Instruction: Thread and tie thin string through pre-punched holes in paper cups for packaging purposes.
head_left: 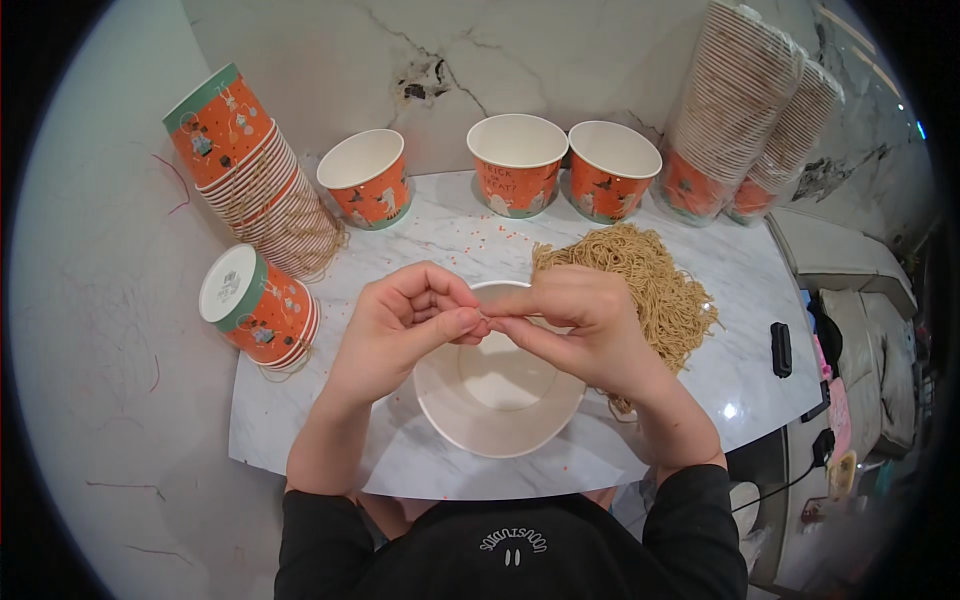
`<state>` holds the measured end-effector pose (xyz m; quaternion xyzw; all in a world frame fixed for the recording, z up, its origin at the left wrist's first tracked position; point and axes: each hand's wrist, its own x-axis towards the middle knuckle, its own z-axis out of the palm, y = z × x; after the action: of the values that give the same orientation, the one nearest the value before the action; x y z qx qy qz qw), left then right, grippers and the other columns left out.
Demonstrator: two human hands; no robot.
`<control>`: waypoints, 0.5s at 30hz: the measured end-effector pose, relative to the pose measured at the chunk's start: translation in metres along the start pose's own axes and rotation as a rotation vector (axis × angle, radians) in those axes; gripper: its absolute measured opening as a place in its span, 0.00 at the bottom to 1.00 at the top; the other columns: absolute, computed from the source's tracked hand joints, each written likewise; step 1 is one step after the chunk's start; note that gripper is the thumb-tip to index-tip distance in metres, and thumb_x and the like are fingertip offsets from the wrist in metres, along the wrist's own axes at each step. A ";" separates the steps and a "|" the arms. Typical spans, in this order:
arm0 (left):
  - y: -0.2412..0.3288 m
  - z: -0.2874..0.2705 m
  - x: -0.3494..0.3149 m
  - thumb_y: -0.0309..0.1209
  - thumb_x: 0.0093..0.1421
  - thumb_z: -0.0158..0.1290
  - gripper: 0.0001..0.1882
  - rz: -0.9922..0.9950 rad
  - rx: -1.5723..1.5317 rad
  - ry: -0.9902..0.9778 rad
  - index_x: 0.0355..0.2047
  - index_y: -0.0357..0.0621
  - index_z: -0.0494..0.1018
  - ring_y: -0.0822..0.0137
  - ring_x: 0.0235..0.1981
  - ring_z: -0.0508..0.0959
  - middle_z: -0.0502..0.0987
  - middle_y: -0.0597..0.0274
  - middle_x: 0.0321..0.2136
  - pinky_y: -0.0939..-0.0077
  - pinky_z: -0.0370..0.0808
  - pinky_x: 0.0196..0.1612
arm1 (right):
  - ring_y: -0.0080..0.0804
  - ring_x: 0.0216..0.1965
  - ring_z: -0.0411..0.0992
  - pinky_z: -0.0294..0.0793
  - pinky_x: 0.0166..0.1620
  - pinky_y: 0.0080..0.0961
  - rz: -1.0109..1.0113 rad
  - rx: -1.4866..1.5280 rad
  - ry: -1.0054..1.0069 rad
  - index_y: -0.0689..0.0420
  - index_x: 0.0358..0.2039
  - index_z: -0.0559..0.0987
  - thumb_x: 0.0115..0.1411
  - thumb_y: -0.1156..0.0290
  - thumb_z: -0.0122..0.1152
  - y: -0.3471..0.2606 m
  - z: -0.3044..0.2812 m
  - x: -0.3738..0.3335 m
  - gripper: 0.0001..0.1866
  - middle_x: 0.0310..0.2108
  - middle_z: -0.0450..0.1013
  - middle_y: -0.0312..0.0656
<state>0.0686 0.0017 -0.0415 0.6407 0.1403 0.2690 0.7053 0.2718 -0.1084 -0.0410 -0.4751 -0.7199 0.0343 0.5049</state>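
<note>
Both my hands meet above a white paper bucket (437, 415) that stands at the near middle of the table with its opening toward me. My left hand (410, 320) is closed in a pinch, thumb against fingertips. Facing it, my right hand (580, 325) pinches at the same spot, the two sets of fingertips nearly touching. Whatever sits between them is too small to make out. Just beyond my right hand lies a heap of tan cord (655, 290), with loose strands trailing toward the bucket.
Orange paper buckets (370, 190) stand along the wall. At left are a tall nested stack (270, 195) and a shorter upside-down one (265, 310). Wrapped stacks (735, 110) rise at back right. A black object (781, 349) lies near the right edge; orange bits (485, 240) dot the table.
</note>
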 end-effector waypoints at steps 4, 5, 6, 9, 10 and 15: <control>-0.010 0.011 -0.002 0.27 0.70 0.55 0.08 -0.108 0.042 -0.009 0.45 0.36 0.73 0.74 0.38 0.83 0.83 0.60 0.35 0.77 0.81 0.43 | 0.19 0.21 0.65 0.63 0.26 0.23 0.194 0.050 0.031 0.55 0.33 0.85 0.55 0.76 0.69 0.000 -0.013 0.001 0.05 0.18 0.70 0.32; -0.017 0.014 -0.006 0.33 0.67 0.60 0.16 -0.100 0.251 -0.053 0.49 0.36 0.73 0.72 0.39 0.83 0.83 0.58 0.37 0.73 0.81 0.43 | 0.19 0.23 0.70 0.68 0.28 0.24 0.305 0.013 0.044 0.56 0.33 0.83 0.56 0.74 0.67 0.000 -0.019 0.002 0.03 0.19 0.72 0.33; -0.016 0.024 -0.008 0.37 0.64 0.63 0.21 -0.124 0.399 -0.083 0.50 0.36 0.73 0.69 0.40 0.83 0.83 0.56 0.37 0.72 0.81 0.43 | 0.16 0.25 0.69 0.69 0.30 0.21 0.427 0.014 0.040 0.59 0.33 0.79 0.57 0.74 0.64 0.003 -0.025 0.003 0.04 0.20 0.72 0.35; -0.017 0.043 -0.007 0.49 0.56 0.70 0.42 -0.167 0.617 -0.204 0.61 0.35 0.66 0.61 0.46 0.83 0.79 0.48 0.47 0.69 0.82 0.42 | 0.12 0.29 0.70 0.69 0.33 0.13 0.486 0.046 0.066 0.61 0.34 0.75 0.64 0.75 0.58 0.021 -0.036 0.001 0.04 0.27 0.71 0.28; -0.018 0.047 -0.008 0.50 0.55 0.70 0.47 -0.128 0.680 -0.167 0.65 0.36 0.61 0.60 0.48 0.82 0.75 0.46 0.53 0.69 0.82 0.42 | 0.12 0.29 0.70 0.69 0.33 0.13 0.487 0.045 0.067 0.61 0.34 0.75 0.64 0.75 0.58 0.029 -0.039 -0.001 0.04 0.27 0.71 0.28; -0.035 0.035 -0.003 0.37 0.58 0.68 0.53 -0.108 0.529 -0.141 0.73 0.38 0.45 0.57 0.53 0.79 0.64 0.43 0.64 0.68 0.82 0.46 | 0.22 0.43 0.79 0.81 0.48 0.21 0.678 0.606 -0.275 0.61 0.34 0.75 0.66 0.74 0.58 0.048 -0.031 0.001 0.04 0.40 0.80 0.40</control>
<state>0.0928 -0.0303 -0.0716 0.8115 0.1901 0.1397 0.5347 0.3263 -0.0951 -0.0510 -0.5056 -0.5419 0.4684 0.4809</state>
